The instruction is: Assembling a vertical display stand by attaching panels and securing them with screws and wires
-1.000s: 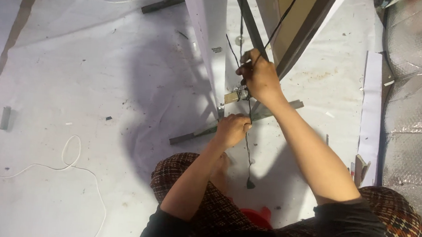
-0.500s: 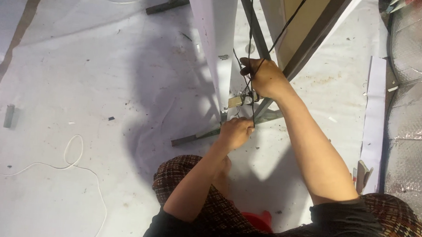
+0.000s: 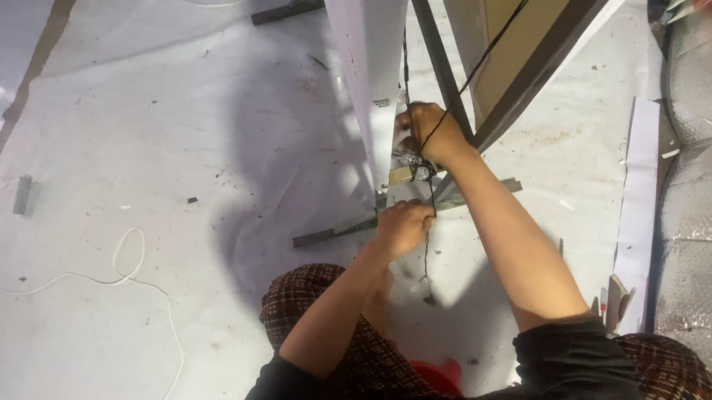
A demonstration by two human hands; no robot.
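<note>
A thin black cord (image 3: 431,198) runs down the foot of an upright white panel (image 3: 363,77) and is the thing both hands work on. It comes in from the top of the view, slants past a brown board (image 3: 510,45) with a dark metal frame (image 3: 536,79), passes through the right hand (image 3: 426,132), bunches into a tangle just below it, and drops through the left hand (image 3: 404,226) to a loose end near the floor. The right hand is closed around the cord against the panel's lower edge, fingers curled tight. The left hand is bunched as well, pinching the cord lower down, close to a grey metal base bar (image 3: 329,233) that lies flat on the white floor sheet (image 3: 171,131).

To do this step well, the cord between the two hands should be kept taut, so that the tangle by the panel foot does not slacken; the upper grip serves best as the anchor while the lower one draws steadily rather than jerking, since the panel stands on a narrow base and may tip.

Farther out, a white cable (image 3: 121,264) loops over the sheet toward its lower left corner, and a small grey block (image 3: 22,194) lies near the left edge. Silvery bubble wrap (image 3: 708,164) fills the right edge. The person kneels in plaid trousers (image 3: 317,305), with something red (image 3: 436,376) between the knees
</note>
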